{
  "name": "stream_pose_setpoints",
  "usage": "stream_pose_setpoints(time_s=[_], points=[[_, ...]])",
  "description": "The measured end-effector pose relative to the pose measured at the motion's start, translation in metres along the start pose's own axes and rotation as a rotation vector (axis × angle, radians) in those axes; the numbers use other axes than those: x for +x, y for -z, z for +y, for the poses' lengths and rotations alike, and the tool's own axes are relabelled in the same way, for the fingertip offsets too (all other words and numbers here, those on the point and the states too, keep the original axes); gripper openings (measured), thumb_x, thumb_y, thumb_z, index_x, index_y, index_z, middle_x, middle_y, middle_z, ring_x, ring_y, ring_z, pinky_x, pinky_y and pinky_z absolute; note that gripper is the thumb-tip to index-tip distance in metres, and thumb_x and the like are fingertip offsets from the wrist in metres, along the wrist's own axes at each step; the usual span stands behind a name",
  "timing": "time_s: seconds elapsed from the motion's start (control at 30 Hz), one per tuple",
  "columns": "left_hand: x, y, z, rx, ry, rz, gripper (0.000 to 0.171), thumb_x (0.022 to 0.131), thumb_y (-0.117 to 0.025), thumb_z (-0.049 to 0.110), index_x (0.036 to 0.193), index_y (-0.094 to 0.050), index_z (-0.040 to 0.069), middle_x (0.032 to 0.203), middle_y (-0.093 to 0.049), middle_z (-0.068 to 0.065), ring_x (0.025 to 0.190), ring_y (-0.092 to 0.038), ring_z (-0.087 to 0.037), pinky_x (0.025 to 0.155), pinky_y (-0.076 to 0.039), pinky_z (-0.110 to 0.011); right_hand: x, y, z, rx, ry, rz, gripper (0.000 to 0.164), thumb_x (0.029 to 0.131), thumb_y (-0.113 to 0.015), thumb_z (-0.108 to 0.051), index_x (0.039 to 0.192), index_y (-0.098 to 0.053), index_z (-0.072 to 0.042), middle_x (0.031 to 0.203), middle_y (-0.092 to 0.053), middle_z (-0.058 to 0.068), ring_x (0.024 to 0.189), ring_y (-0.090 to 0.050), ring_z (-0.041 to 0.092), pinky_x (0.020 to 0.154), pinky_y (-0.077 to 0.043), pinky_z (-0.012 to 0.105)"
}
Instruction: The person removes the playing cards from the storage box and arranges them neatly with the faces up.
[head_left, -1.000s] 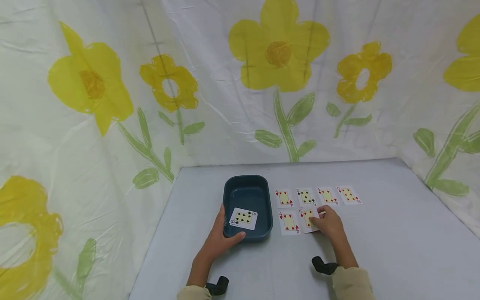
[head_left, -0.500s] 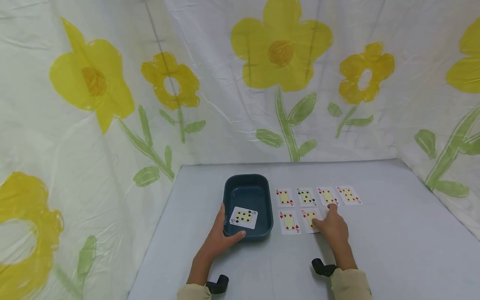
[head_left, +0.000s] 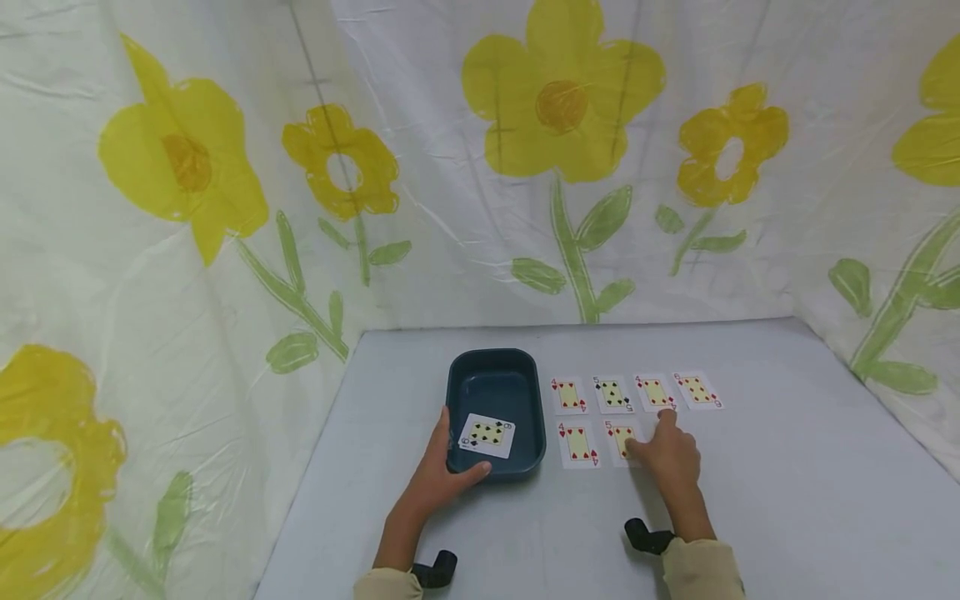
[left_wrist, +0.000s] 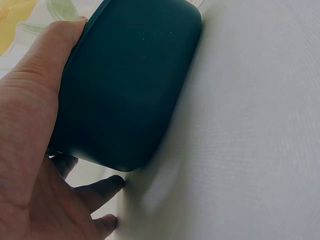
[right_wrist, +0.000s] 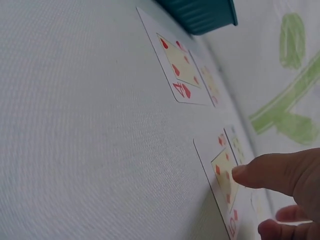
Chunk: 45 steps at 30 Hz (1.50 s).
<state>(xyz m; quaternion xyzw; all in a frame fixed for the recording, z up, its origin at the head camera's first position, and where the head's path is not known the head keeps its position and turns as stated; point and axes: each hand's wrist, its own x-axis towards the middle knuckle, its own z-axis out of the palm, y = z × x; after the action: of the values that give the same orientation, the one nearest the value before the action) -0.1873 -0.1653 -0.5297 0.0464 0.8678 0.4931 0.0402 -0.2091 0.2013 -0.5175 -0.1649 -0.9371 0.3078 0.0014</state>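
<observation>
On the worktop, right of the dark teal tray, the five of diamonds lies flat and face up. The right hand is over its right side with thumb and forefinger spread apart, the thumb tip at the card's face; whether it touches cannot be told. Beside it on the left lies a red four. Beyond these, four cards form a row, the forefinger reaching the near edge of the third. The left hand grips the tray's near left corner, thumb over the near rim, fingers along the left side. Inside the tray rests a black six, slightly askew. Behind the worktop hangs white sheeting painted with yellow flowers.
</observation>
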Motion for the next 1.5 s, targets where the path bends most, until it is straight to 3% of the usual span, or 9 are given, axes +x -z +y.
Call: stream_pose_setpoints(time_s=[0.27,0.43,0.73,1.27,1.5], points=[[-0.002,0.002,0.002,-0.006,0.001,0.000,0.116,0.083,-0.080,0.045,0.163,0.001,0.019,0.168,-0.004,-0.007,0.152,-0.006,-0.029,0.117,-0.014,-0.057,0.004,0.006,-0.008,0.022,0.025,-0.054,0.058,0.091,-0.069,-0.022,0.132,-0.044,0.009,0.107,-0.060,0.031,0.079,-0.054,0.033,0.063,-0.043,0.040],[-0.001,0.001,0.003,-0.001,-0.001,-0.006,0.116,0.083,-0.080,0.045,0.163,0.001,0.019,0.168,-0.004,-0.007,0.152,-0.006,-0.028,0.117,-0.015,-0.057,0.010,0.013,-0.022,0.022,0.085,-0.060,0.051,0.093,-0.067,-0.022,0.130,-0.049,0.008,0.112,-0.062,0.031,0.080,-0.054,0.032,0.067,-0.046,0.045],[0.001,-0.001,-0.001,-0.005,-0.004,-0.003,0.116,0.083,-0.080,0.046,0.163,0.000,0.019,0.168,-0.004,-0.007,0.152,-0.007,-0.029,0.117,-0.016,-0.058,0.023,0.015,-0.050,0.025,0.187,-0.077,0.041,0.094,-0.065,-0.021,0.124,-0.055,0.005,0.103,-0.066,0.024,0.079,-0.060,0.029,0.067,-0.049,0.044],[0.001,-0.001,-0.002,-0.016,-0.023,0.001,0.116,0.084,-0.080,0.043,0.163,0.001,0.018,0.168,-0.005,-0.007,0.152,-0.007,-0.028,0.117,-0.016,-0.057,0.031,-0.007,-0.128,0.060,0.377,-0.081,0.019,0.092,-0.067,-0.019,0.104,-0.067,-0.004,0.091,-0.068,0.011,0.078,-0.063,0.027,0.069,-0.051,0.045],[0.000,0.000,0.000,-0.022,-0.018,-0.003,0.116,0.084,-0.080,0.043,0.162,0.001,0.018,0.168,-0.005,-0.006,0.152,-0.007,-0.028,0.117,-0.016,-0.058,0.031,-0.020,-0.164,0.032,0.482,-0.139,0.013,0.091,-0.069,-0.016,0.100,-0.067,-0.007,0.088,-0.067,0.007,0.073,-0.061,0.023,0.069,-0.051,0.043]])
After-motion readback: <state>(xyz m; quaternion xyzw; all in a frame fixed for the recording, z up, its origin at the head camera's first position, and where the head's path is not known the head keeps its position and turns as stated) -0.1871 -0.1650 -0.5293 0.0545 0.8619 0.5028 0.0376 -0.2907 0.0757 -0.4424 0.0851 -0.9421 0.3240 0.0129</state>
